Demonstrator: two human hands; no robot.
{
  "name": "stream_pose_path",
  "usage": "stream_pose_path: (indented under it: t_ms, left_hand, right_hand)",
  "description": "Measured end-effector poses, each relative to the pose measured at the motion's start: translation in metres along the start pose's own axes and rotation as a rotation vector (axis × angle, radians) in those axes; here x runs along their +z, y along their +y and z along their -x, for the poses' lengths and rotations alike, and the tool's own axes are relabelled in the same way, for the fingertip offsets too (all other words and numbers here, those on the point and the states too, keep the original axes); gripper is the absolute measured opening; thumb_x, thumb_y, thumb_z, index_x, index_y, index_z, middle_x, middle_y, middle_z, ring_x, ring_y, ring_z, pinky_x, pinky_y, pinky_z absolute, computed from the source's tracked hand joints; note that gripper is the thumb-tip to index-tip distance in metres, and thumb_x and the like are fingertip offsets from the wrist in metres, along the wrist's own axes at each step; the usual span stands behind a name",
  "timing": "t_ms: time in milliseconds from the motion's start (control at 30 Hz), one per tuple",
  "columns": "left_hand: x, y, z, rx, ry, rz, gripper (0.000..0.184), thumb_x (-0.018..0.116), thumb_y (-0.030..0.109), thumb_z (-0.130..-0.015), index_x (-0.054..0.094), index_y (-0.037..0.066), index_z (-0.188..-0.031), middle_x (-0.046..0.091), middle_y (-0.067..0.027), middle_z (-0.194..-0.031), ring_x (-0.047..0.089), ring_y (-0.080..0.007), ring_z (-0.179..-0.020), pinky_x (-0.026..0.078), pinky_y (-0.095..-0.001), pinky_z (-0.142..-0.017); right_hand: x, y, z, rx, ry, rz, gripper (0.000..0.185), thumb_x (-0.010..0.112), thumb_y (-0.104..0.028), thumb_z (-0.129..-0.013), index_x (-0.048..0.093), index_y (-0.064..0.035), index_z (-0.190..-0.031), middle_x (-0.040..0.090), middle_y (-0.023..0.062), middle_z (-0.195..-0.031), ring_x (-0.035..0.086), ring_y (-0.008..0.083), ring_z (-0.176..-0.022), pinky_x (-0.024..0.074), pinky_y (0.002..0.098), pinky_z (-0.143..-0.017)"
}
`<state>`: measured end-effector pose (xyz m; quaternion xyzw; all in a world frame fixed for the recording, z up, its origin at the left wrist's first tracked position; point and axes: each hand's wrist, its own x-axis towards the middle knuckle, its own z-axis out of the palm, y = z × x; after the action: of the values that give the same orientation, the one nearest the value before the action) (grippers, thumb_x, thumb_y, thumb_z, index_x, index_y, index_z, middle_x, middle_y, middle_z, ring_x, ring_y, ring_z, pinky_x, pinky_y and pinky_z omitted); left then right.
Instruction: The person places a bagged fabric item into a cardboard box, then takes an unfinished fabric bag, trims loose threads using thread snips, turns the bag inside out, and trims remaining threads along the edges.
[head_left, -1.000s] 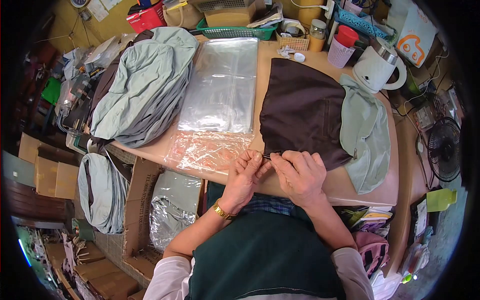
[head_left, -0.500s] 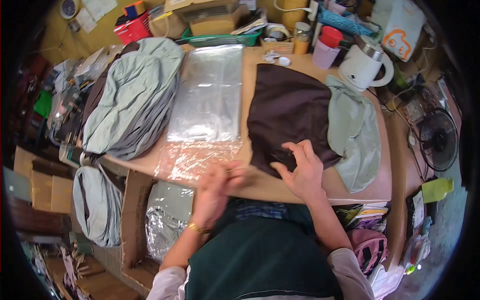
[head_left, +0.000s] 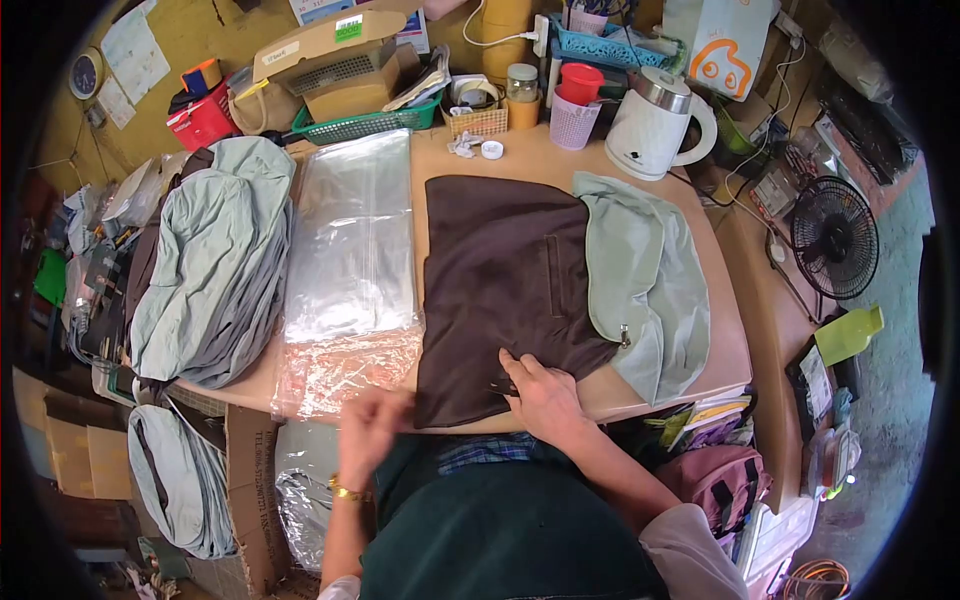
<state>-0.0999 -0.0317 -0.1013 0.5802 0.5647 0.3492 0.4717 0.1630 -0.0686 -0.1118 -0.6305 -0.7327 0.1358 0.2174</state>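
Brown cloth (head_left: 490, 270) spread flat to front edge of table (head_left: 728, 345); clear plastic bags (head_left: 350, 235) look unfilled. Right hand (head_left: 550, 402) on cloth, half-curled round small dark tool (head_left: 502, 388). Left hand (head_left: 374, 425) blurred, can't tell grip.

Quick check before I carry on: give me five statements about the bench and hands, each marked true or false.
1. The right hand is on the dark brown cloth. True.
2. The left hand is gripping the white kettle. False: it is near the table's front edge, well away from the kettle.
3. The clear plastic sheets lie between the pale green pile and the brown cloth. True.
4. The gold bracelet is on the right wrist. False: it is on the left.
5. The black fan is left of the kettle. False: it is to the right of it.
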Motion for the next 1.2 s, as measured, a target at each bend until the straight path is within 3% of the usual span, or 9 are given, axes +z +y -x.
stream_pose_path:
  t_ms: [167,300,400,500,700,867,1000,1100,1200]
  left_hand:
    - [-0.037,0.014,0.013,-0.29,-0.35,-0.235,0.064,0.047,0.056,-0.097,0.072,0.0,-0.08,0.057,-0.0049,-0.05,0.056,-0.0123,-0.046,0.044,-0.0278,-0.049]
    - [-0.013,-0.026,0.019,-0.244,-0.305,-0.279,0.047,0.061,0.047,-0.094,0.072,0.001,-0.084,0.063,-0.0042,-0.056,0.061,-0.0129,-0.051,0.046,-0.0292,-0.051]
    - [-0.014,-0.038,0.027,-0.328,-0.496,0.146,0.038,0.07,0.038,-0.089,0.07,0.002,-0.101,0.072,-0.01,-0.088,0.07,-0.0185,-0.083,0.054,-0.0319,-0.071]
    - [-0.011,-0.044,0.041,-0.14,-0.195,1.234,0.089,0.074,0.057,-0.077,0.045,0.004,-0.141,0.045,-0.0168,-0.147,0.037,-0.0342,-0.139,0.025,-0.0527,-0.118]
    - [0.009,-0.041,0.058,-0.146,-0.261,1.299,0.075,0.072,0.052,-0.082,0.045,0.011,-0.14,0.049,-0.0108,-0.143,0.044,-0.0282,-0.134,0.031,-0.0553,-0.114]
    - [0.006,-0.026,0.037,-0.286,-0.18,1.172,0.06,0.067,0.029,-0.094,0.041,0.004,-0.142,0.048,-0.0077,-0.143,0.05,-0.0235,-0.128,0.041,-0.0454,-0.109]
    - [-0.013,0.016,0.022,-0.208,-0.069,0.453,0.05,0.07,0.018,-0.09,0.052,0.0,-0.133,0.06,-0.0112,-0.129,0.058,-0.0216,-0.117,0.048,-0.0376,-0.099]
    - [-0.064,0.097,0.028,0.444,-0.047,1.127,0.064,0.055,0.006,-0.072,0.048,-0.004,-0.135,0.059,-0.0171,-0.127,0.057,-0.0295,-0.118,0.044,-0.0391,-0.104]
    - [-0.126,0.109,-0.006,0.465,0.546,0.341,0.015,0.057,0.014,-0.084,0.067,0.003,-0.086,0.065,-0.0042,-0.092,0.058,-0.0147,-0.093,0.044,-0.0318,-0.093]
  right_hand:
    - [-0.012,-0.009,-0.005,0.01,-0.054,-0.042,0.05,0.072,-0.017,-0.081,0.059,-0.0029,-0.127,0.063,0.015,-0.097,0.066,0.0337,-0.086,0.0533,0.0424,-0.075]
    - [-0.071,-0.016,-0.061,-0.215,-0.298,-0.195,0.024,0.073,-0.026,-0.082,0.07,-0.0082,-0.098,0.07,0.0125,-0.092,0.067,0.0337,-0.09,0.0527,0.042,-0.079]
    - [-0.1,0.006,-0.15,-0.123,0.041,-0.05,0.024,0.069,-0.024,-0.082,0.069,-0.0058,-0.098,0.069,0.0171,-0.096,0.067,0.0349,-0.09,0.0517,0.0427,-0.079]
    - [-0.079,0.078,-0.251,0.017,0.111,0.035,0.035,0.068,-0.033,-0.083,0.07,-0.0071,-0.106,0.069,0.019,-0.108,0.065,0.0342,-0.104,0.0506,0.0423,-0.09]
    - [-0.023,0.12,-0.32,0.348,-0.096,0.09,0.045,0.067,-0.044,-0.084,0.068,-0.0082,-0.111,0.067,0.0187,-0.115,0.063,0.0317,-0.109,0.0488,0.0419,-0.092]
    - [0.012,0.068,-0.311,0.108,0.587,0.131,0.06,0.068,-0.05,-0.082,0.061,-0.0052,-0.121,0.063,0.0262,-0.115,0.061,0.0322,-0.112,0.047,0.0394,-0.094]
    - [-0.011,0.041,-0.324,-0.132,-0.466,0.082,0.047,0.075,-0.044,-0.08,0.066,-0.0029,-0.102,0.067,0.0158,-0.095,0.064,0.027,-0.098,0.0486,0.0359,-0.086]
    - [-0.11,0.017,-0.33,-0.316,-0.192,-0.897,0.032,0.07,-0.028,-0.088,0.069,-0.0007,-0.105,0.07,0.0091,-0.103,0.064,0.0199,-0.093,0.0487,0.0336,-0.085]
    - [-0.189,-0.011,-0.347,-0.031,0.353,-0.737,0.032,0.066,-0.022,-0.093,0.062,-0.0033,-0.119,0.069,0.0057,-0.105,0.064,0.0155,-0.097,0.0505,0.0303,-0.086]
